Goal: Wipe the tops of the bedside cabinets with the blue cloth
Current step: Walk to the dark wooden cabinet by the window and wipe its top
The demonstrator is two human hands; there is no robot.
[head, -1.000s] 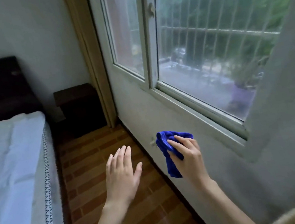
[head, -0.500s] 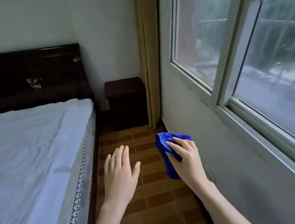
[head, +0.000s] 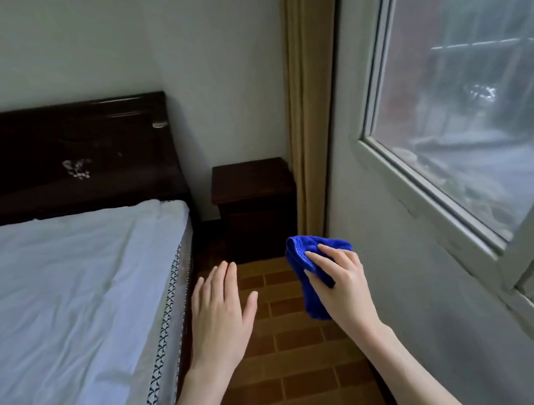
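A dark wooden bedside cabinet (head: 251, 180) stands in the corner between the bed and the curtain, its top bare. My right hand (head: 343, 289) grips a bunched blue cloth (head: 305, 265) in the air over the floor, well short of the cabinet. My left hand (head: 219, 312) hovers flat with fingers apart beside the bed's edge, holding nothing.
A bed with a white sheet (head: 59, 300) and dark headboard (head: 60, 159) fills the left. A beige curtain (head: 308, 93) hangs right of the cabinet. The wall with a window (head: 470, 98) runs along the right. A narrow brown tiled floor strip (head: 291, 363) leads to the cabinet.
The view has swung left from the window toward the bed and cabinet, which now look closer. Both hands keep the same pose, the right one still holding the cloth.
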